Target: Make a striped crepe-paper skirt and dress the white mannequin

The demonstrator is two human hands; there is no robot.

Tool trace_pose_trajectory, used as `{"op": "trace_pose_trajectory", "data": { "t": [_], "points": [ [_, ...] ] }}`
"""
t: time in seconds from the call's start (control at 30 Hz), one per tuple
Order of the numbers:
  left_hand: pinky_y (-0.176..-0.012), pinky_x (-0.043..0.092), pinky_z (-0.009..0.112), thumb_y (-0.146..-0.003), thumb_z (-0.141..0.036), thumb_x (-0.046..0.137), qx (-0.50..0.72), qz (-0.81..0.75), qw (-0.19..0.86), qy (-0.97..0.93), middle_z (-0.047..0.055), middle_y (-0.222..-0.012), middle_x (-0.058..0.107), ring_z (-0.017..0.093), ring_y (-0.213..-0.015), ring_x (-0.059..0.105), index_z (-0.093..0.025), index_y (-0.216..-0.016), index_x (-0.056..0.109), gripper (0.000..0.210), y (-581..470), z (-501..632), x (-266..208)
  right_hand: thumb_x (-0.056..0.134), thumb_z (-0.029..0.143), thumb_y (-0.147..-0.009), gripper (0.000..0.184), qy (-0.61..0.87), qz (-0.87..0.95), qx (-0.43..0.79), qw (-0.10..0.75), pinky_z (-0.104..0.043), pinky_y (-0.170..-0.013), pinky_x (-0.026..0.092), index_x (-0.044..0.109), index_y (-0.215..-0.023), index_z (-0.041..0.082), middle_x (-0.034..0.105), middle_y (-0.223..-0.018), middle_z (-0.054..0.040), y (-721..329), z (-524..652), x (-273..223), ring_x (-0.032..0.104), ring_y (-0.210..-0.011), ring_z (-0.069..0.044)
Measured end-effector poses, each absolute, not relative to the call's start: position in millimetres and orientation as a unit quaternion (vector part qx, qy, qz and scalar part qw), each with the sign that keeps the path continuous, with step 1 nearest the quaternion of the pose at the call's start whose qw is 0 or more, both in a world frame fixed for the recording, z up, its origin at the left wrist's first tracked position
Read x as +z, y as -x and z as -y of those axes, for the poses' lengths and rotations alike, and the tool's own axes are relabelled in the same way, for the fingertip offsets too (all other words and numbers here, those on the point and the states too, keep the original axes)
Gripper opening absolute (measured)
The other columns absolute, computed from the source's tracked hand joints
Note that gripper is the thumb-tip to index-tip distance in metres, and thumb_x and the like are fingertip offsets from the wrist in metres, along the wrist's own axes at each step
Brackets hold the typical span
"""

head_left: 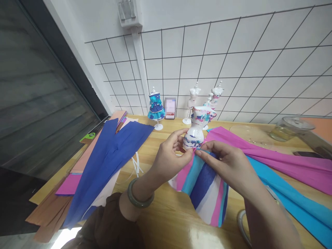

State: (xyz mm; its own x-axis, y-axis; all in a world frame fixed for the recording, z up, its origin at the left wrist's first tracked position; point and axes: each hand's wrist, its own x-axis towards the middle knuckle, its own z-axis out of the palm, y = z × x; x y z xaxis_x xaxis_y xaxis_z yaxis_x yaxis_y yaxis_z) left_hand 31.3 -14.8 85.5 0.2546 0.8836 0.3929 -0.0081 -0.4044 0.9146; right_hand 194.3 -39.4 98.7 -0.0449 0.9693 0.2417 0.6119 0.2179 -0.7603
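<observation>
Pinching the top edge of a striped skirt (203,181), the left hand (169,152) and right hand (230,160) meet, each grip clamped on it. The skirt spreads below the grip; a paint-marked mannequin (195,133) stands directly above. Blue cloth (103,166) lies left of the grip, pink cloth (280,159) right, on the table (166,214).

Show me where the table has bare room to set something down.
The table is bare between the bracelet and the striped sheet; a smaller patch lies between the left hand and the dressed figure. Crowded: left, around the dark blue sheet; right, under the pink sheet and light blue sheet.
</observation>
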Motion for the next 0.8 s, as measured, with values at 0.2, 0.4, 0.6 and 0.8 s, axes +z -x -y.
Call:
{"op": "trace_pose_trajectory", "data": {
  "t": [0.2, 0.4, 0.6, 0.8],
  "points": [
    [-0.079, 0.048, 0.024, -0.077, -0.013, 0.057, 0.514, -0.327, 0.440, -0.660, 0.007, -0.099, 0.060, 0.014, -0.090, 0.059, -0.016, -0.124, 0.043, 0.049, -31.3, 14.4, 85.2, 0.059, 0.044, -0.078, 0.025, 0.572, 0.688, 0.231, 0.383, -0.029, -0.055, 0.045, 0.066, -0.085, 0.020, 0.070, -0.080, -0.0044, -194.1, 38.6, 98.5, 0.061, -0.066, -0.019],
    [-0.081, 0.048, 0.025, -0.078, -0.015, 0.057, 0.510, -0.322, 0.455, -0.655, 0.008, -0.102, 0.061, 0.015, -0.093, 0.059, -0.017, -0.124, 0.043, 0.048, -30.9, 14.4, 84.2, 0.058, 0.045, -0.079, 0.026, 0.570, 0.686, 0.230, 0.390, -0.029, -0.054, 0.044, 0.065, -0.084, 0.020, 0.070, -0.078, -0.0042, -193.5, 39.6, 98.3, 0.060, -0.062, -0.018],
    [-0.080, 0.049, 0.025, -0.074, -0.019, 0.066, 0.513, -0.312, 0.465, -0.650, 0.009, -0.108, 0.061, 0.016, -0.096, 0.059, -0.017, -0.123, 0.043, 0.054, -31.4, 15.4, 85.5, 0.058, 0.045, -0.078, 0.024, 0.580, 0.684, 0.221, 0.383, -0.029, -0.056, 0.043, 0.064, -0.082, 0.022, 0.069, -0.076, -0.0020, -193.3, 40.0, 97.8, 0.059, -0.063, -0.018],
    [-0.082, 0.049, 0.026, -0.076, -0.016, 0.063, 0.526, -0.319, 0.461, -0.639, 0.007, -0.102, 0.062, 0.016, -0.096, 0.060, -0.017, -0.121, 0.045, 0.049, -33.4, 13.8, 82.8, 0.057, 0.046, -0.080, 0.026, 0.574, 0.696, 0.212, 0.375, -0.030, -0.057, 0.043, 0.065, -0.084, 0.022, 0.069, -0.081, -0.0033, -191.9, 40.1, 99.2, 0.060, -0.066, -0.019]
  ]
}}
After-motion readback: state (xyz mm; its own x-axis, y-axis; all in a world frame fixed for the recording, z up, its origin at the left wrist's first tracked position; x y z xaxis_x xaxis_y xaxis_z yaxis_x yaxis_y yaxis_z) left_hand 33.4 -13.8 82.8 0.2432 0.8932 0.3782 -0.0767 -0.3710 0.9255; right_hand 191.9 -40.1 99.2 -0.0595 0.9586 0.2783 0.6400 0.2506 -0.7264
